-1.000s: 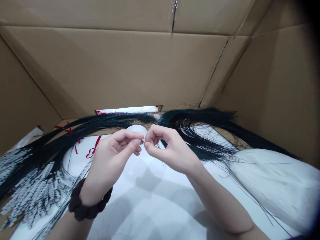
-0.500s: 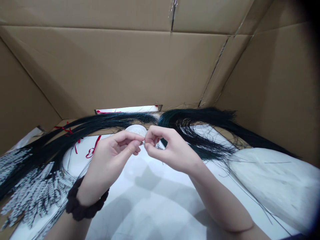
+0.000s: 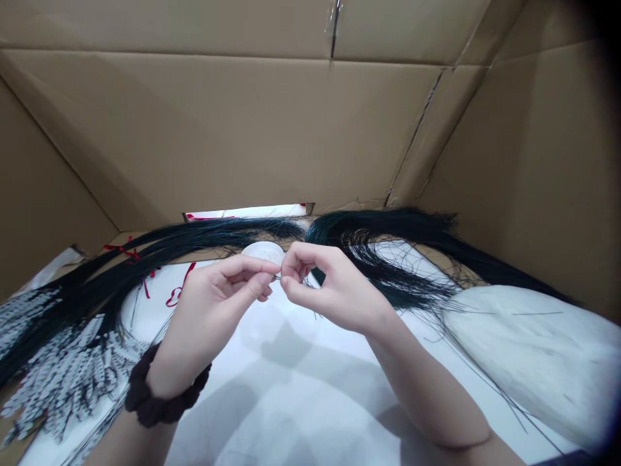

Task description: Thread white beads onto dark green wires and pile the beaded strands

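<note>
My left hand, a dark scrunchie round its wrist, is closed in a pinch between thumb and forefinger. My right hand is also closed in a pinch, its fingertips meeting those of my left. A short bit of a thin dark strand shows between the two sets of fingertips; the rest of it is hidden by the fingers. Just behind the fingertips stands a small white dish, partly covered by my hands. Both hands are above the white work surface.
Long bundles of dark strands lie at left, several ending in white beaded-looking tips. Another dark bundle curves at right, beside a white plastic-wrapped pack. Red ribbon lies at left. Cardboard walls surround the surface.
Almost nothing differs. Both hands keep their pinch at the same place, with only a very slight shift of the view.
</note>
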Motion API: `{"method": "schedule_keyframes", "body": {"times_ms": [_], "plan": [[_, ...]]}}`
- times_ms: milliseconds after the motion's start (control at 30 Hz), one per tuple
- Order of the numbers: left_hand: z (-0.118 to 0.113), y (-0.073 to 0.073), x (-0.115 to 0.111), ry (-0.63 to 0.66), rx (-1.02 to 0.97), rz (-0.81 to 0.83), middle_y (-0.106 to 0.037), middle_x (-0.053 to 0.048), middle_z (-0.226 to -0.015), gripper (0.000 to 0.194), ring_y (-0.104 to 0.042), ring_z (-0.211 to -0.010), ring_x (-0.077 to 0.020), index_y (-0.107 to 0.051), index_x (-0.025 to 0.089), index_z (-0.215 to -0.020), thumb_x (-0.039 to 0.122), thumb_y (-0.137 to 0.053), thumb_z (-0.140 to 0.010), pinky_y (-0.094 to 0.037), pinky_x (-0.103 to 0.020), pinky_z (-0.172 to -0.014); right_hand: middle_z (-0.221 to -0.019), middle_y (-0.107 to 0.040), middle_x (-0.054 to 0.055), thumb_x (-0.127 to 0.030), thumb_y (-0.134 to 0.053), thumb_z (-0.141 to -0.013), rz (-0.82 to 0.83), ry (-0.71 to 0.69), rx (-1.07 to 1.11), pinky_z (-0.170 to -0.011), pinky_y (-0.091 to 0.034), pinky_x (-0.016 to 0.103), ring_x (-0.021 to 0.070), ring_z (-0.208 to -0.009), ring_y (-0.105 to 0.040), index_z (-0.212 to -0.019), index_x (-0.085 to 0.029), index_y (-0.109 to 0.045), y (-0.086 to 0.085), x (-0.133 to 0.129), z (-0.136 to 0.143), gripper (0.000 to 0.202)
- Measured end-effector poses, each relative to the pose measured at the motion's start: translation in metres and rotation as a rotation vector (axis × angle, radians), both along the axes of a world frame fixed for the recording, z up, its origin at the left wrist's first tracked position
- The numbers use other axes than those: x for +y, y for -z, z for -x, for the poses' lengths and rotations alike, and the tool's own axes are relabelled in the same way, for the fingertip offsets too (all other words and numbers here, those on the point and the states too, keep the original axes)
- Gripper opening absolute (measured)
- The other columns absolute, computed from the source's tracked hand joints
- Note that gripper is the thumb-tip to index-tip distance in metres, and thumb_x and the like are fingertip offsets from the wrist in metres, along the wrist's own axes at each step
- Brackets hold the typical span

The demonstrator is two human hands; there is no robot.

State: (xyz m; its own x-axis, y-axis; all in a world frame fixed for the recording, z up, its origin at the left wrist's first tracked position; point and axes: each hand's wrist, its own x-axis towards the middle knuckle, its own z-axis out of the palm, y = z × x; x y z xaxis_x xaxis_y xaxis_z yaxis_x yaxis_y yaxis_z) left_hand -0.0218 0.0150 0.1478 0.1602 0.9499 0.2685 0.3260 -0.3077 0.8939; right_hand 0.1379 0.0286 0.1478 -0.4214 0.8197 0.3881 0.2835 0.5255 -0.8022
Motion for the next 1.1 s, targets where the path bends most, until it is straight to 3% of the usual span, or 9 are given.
{"method": "schedule_keyframes", "body": {"times_ms": [333,533,1100], "plan": [[0.002,0.007,0.007,0.106,-0.21,0.172,-0.059,0.001,-0.059,0.011,-0.054,-0.059,-0.0112,-0.065,0.019,-0.082,0.022,-0.058,-0.074,-0.044,-0.023,-0.059,-0.062,-0.05,-0.002,-0.012,-0.048,-0.068,0.007,0.008,0.015,-0.059,-0.037,0.021,0.0087,-0.06,-0.044,-0.063,-0.016,-0.048,-0.001,-0.001,-0.001,0.006],[0.003,0.008,0.01,0.189,-0.307,0.24,-0.059,0.002,-0.058,0.01,-0.053,-0.056,-0.0084,-0.066,0.021,-0.078,0.018,-0.059,-0.073,-0.043,-0.019,-0.057,-0.062,-0.05,-0.002,-0.012,-0.048,-0.067,0.007,0.002,0.019,-0.059,-0.038,0.021,0.0086,-0.061,-0.045,-0.063,-0.016,-0.048,-0.001,-0.002,-0.001,0.006],[0.004,0.008,0.008,0.187,-0.23,0.191,-0.059,0.003,-0.059,0.011,-0.053,-0.058,-0.0082,-0.065,0.023,-0.079,0.017,-0.057,-0.075,-0.044,-0.019,-0.059,-0.062,-0.05,-0.003,-0.012,-0.047,-0.069,-0.053,0.088,-0.088,-0.055,-0.036,0.02,0.0086,-0.06,-0.046,-0.065,-0.016,-0.048,-0.004,-0.01,0.0,0.007]]}}
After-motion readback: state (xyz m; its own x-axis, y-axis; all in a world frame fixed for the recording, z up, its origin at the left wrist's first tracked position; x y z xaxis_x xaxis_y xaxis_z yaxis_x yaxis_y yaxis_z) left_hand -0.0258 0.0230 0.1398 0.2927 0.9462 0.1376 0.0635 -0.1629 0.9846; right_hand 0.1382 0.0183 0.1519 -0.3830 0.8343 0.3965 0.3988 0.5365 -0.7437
